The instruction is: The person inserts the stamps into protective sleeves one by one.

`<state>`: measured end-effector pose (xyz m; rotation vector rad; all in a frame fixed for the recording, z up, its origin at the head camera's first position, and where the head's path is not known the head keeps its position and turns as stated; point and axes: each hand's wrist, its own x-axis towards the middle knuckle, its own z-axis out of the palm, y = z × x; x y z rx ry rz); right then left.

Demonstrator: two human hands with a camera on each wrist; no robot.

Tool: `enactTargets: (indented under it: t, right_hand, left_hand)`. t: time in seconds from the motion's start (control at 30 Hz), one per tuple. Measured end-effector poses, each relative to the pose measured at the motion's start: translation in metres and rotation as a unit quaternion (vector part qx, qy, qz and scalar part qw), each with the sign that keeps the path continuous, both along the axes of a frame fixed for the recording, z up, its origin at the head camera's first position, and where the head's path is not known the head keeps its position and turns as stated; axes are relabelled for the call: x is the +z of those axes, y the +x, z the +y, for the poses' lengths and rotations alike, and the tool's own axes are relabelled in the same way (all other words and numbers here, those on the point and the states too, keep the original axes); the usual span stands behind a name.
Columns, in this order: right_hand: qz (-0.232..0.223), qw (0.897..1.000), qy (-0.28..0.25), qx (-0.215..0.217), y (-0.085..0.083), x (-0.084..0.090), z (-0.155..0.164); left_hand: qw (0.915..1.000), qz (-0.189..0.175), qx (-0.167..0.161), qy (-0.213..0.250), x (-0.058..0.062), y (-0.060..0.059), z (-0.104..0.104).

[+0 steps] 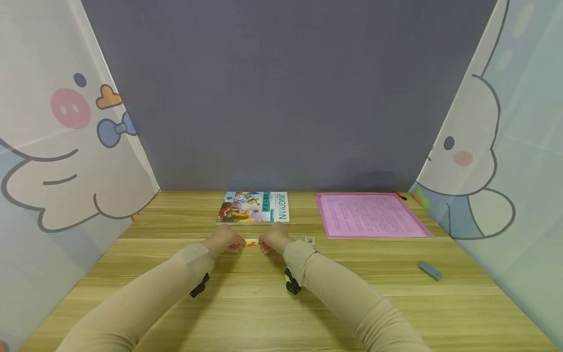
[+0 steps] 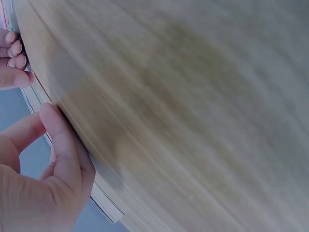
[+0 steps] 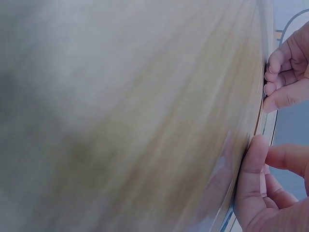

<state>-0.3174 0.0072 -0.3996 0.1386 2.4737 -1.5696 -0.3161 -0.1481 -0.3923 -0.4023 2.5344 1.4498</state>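
A small orange, red and white picture card (image 1: pixel 251 243) lies low at the tabletop, between my two hands. My left hand (image 1: pixel 225 239) pinches its left end between thumb and fingertips. The right end is pinched by my right hand (image 1: pixel 273 238). Seen from the left wrist, thumb and index finger of the left hand (image 2: pixel 50 169) meet at the wood, and only the card's thin edge shows. From the right wrist, the right hand (image 3: pixel 268 183) has the same pinch, its other fingers curled below. Just beyond both hands lies a colourful book (image 1: pixel 252 208).
A small white square with a round mark (image 1: pixel 310 240) lies right of my right hand. Farther right are a pink folder with a printed sheet (image 1: pixel 374 215) and a small grey-blue block (image 1: pixel 430 271). A dark panel (image 1: pixel 286 98) closes off the back of the wooden table (image 1: pixel 246 313).
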Motion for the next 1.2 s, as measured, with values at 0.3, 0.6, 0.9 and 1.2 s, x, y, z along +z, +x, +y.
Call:
enactTargets:
  t: [0.3, 0.6, 0.9, 1.2]
  right_hand:
    - [0.012, 1.000, 0.001, 0.012, 0.001, 0.001, 0.000]
    - [0.006, 1.000, 0.003, 0.019, 0.004, 0.004, 0.001]
    - [-0.013, 0.999, -0.026, 0.016, 0.007, 0.004, 0.004]
    - [-0.018, 0.998, -0.049, 0.026, 0.005, 0.019, 0.016]
  left_hand:
    - [0.9999, 0.005, -0.009, 0.003, 0.002, 0.001, -0.002]
    - [0.9999, 0.004, 0.002, 0.014, 0.000, 0.001, -0.004]
    - [0.9973, 0.004, -0.042, 0.060, 0.003, 0.008, -0.008]
    - [0.9961, -0.012, -0.063, 0.060, 0.014, 0.012, -0.011]
